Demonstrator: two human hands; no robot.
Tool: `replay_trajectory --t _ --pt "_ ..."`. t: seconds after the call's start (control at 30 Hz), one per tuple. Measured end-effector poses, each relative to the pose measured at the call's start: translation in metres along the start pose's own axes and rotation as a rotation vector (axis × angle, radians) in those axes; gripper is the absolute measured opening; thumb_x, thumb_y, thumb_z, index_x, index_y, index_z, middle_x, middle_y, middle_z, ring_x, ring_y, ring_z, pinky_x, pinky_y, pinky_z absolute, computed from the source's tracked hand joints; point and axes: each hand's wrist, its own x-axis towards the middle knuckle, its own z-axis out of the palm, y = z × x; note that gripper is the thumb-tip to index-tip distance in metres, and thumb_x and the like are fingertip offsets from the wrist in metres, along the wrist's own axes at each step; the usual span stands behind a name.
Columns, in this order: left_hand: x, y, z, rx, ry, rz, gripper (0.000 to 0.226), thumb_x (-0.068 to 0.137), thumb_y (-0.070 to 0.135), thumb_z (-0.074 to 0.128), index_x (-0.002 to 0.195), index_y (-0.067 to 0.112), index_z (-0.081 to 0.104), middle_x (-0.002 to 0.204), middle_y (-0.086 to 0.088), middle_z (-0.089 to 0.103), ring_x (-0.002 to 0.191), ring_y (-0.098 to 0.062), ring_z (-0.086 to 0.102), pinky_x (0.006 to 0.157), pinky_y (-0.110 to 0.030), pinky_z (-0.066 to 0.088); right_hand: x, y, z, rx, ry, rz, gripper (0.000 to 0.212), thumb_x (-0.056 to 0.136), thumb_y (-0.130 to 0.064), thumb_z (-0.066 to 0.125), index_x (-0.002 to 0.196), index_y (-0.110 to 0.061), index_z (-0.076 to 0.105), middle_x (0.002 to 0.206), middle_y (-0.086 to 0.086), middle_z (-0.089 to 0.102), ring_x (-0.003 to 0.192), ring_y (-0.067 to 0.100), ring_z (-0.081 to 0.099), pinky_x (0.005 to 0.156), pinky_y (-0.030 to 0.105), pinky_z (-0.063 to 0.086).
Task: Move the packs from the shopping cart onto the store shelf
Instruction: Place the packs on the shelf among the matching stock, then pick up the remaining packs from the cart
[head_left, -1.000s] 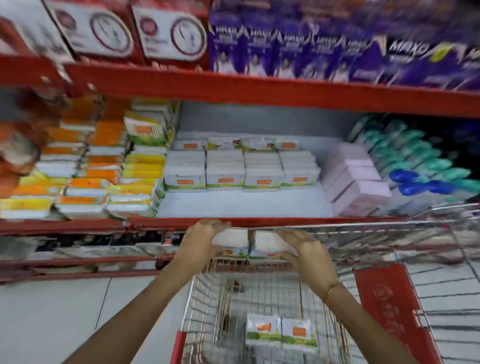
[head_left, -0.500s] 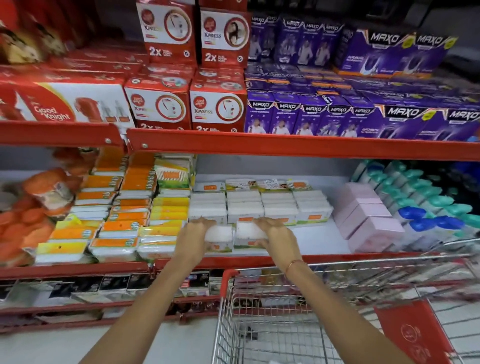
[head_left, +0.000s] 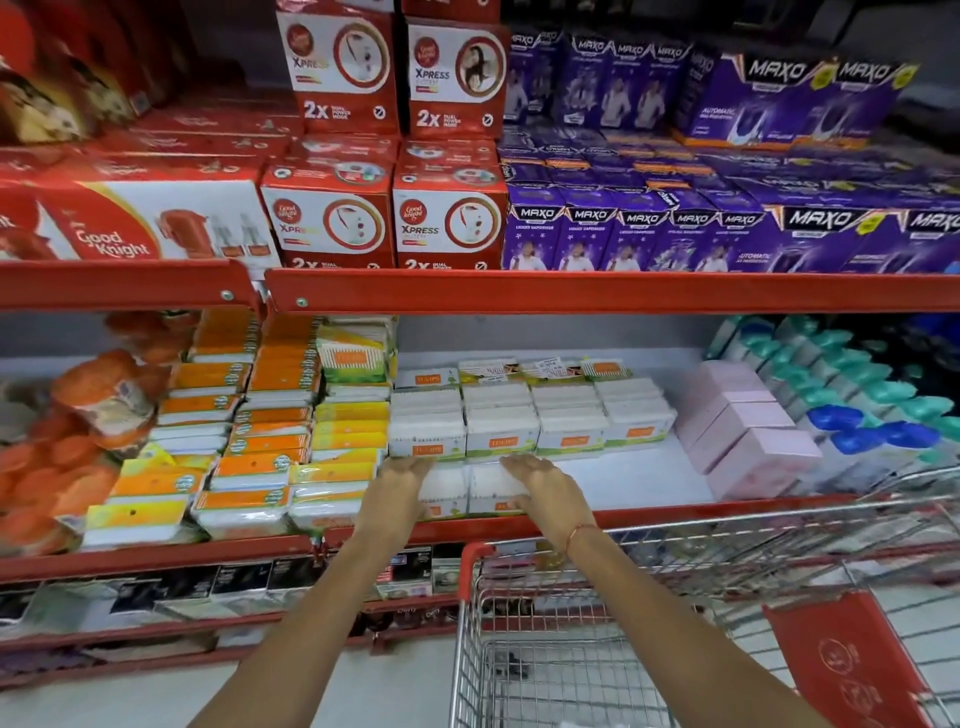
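Observation:
Two white packs, one (head_left: 445, 492) beside the other (head_left: 492, 488), stand side by side at the front of the store shelf (head_left: 649, 512), just ahead of a row of the same white packs (head_left: 501, 431). My left hand (head_left: 397, 491) lies flat against the left pack's side, fingers straight. Fingers spread, my right hand (head_left: 545, 493) rests over the right pack's top and side. Neither hand curls around a pack. The shopping cart (head_left: 470, 564) stands below my arms; its contents are mostly out of view.
Orange and yellow packs (head_left: 249, 441) crowd the shelf to the left. Pink boxes (head_left: 748, 431) and teal and blue bottles (head_left: 852, 415) stand to the right, with bare shelf floor (head_left: 634, 478) between. The upper shelf's red beam (head_left: 571, 291) hangs overhead.
Both hands carried the two packs up from the cart and set them on the shelf front. The fingers have straightened from a grip to flat.

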Motion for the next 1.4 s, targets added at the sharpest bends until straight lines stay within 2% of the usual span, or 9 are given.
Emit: replay_trajectory --t 0.17,0.43,0.6,0.8,0.9,1.0,1.13,1.27,1.4 --pt "-0.014 0.012 0.015 0.011 0.169 0.203 0.057 0.086 0.029 0.065 0.136 0.008 0.047 0.145 -0.01 0.045 0.137 -0.026 0.036 0.119 -0.038 0.015 -0.02 0.01 0.005 0.041 0.102 -0.109 0.058 0.096 -0.024 0.051 0.146 -0.015 0.025 0.157 0.002 0.023 0.146 0.015 0.013 0.116 0.024 0.002" --pt "-0.037 0.079 0.059 -0.084 0.301 0.484 0.037 0.094 0.029 0.043 0.114 0.008 0.065 0.117 -0.006 0.068 0.116 -0.017 0.055 0.113 -0.031 0.026 -0.092 0.061 0.024 0.188 0.412 -0.087 0.028 0.089 -0.012 0.063 0.116 -0.01 0.063 0.117 0.008 0.067 0.108 0.021 0.062 0.095 0.031 0.052" --pt "-0.041 0.126 0.117 -0.102 0.181 0.529 0.033 0.092 0.022 0.044 0.106 0.005 0.068 0.109 -0.009 0.071 0.107 -0.022 0.064 0.105 -0.035 0.035 -0.137 0.134 0.062 0.166 0.166 0.074 0.02 0.091 -0.013 0.058 0.11 -0.012 0.064 0.106 0.01 0.067 0.095 0.028 0.064 0.075 0.037 0.058" --pt "-0.045 0.165 0.195 -0.076 -0.066 0.507 0.029 0.089 0.02 0.046 0.098 0.005 0.069 0.102 -0.009 0.071 0.102 -0.021 0.061 0.097 -0.026 0.036 -0.183 0.204 0.101 0.153 -0.125 0.206 0.028 0.096 -0.017 0.051 0.122 -0.011 0.057 0.124 0.012 0.06 0.11 0.031 0.058 0.084 0.039 0.051" --pt "-0.052 0.171 0.231 -0.059 -0.223 0.432 0.027 0.087 0.02 0.054 0.105 0.006 0.068 0.106 -0.011 0.07 0.101 -0.027 0.065 0.089 -0.034 0.051 -0.195 0.228 0.126 0.128 -0.358 0.248 0.038 0.097 -0.022 0.047 0.135 -0.015 0.044 0.138 0.009 0.049 0.124 0.026 0.048 0.094 0.038 0.047" --pt "-0.062 0.172 0.267 -0.042 -0.521 0.289 0.044 0.093 0.028 0.053 0.13 0.004 0.051 0.133 -0.016 0.055 0.125 -0.031 0.048 0.104 -0.041 0.043 -0.204 0.247 0.153 0.139 -0.546 0.287 0.053 0.094 -0.024 0.053 0.142 -0.014 0.033 0.148 0.01 0.037 0.135 0.025 0.037 0.107 0.036 0.038" --pt "-0.08 0.162 0.318 0.135 -0.78 0.205 0.076 0.083 0.042 0.065 0.142 0.007 0.03 0.146 -0.011 0.041 0.13 -0.028 0.041 0.111 -0.037 0.034 -0.21 0.261 0.184 0.108 -0.675 0.164 0.068 0.093 -0.027 0.054 0.147 -0.004 0.017 0.157 0.013 0.016 0.145 0.026 0.013 0.12 0.035 0.014" --pt "-0.091 0.156 0.352 0.244 -0.883 0.195 0.114 0.064 0.055 0.075 0.147 0.01 0.012 0.152 -0.015 0.028 0.138 -0.032 0.029 0.116 -0.042 0.025 -0.215 0.272 0.219 0.07 -0.7 0.083 0.099 0.081 -0.042 0.066 0.147 -0.003 0.004 0.159 0.012 0.003 0.147 0.027 0.0 0.121 0.038 0.007" --pt "-0.104 0.154 0.368 0.277 -0.867 0.199 0.104 0.061 0.047 0.08 0.141 0.009 0.026 0.147 -0.012 0.035 0.134 -0.03 0.033 0.111 -0.044 0.034 -0.218 0.277 0.24 0.035 -0.735 -0.012 0.105 0.075 -0.047 0.07 0.148 -0.007 0.005 0.16 0.01 0.003 0.147 0.026 -0.002 0.121 0.042 0.003"
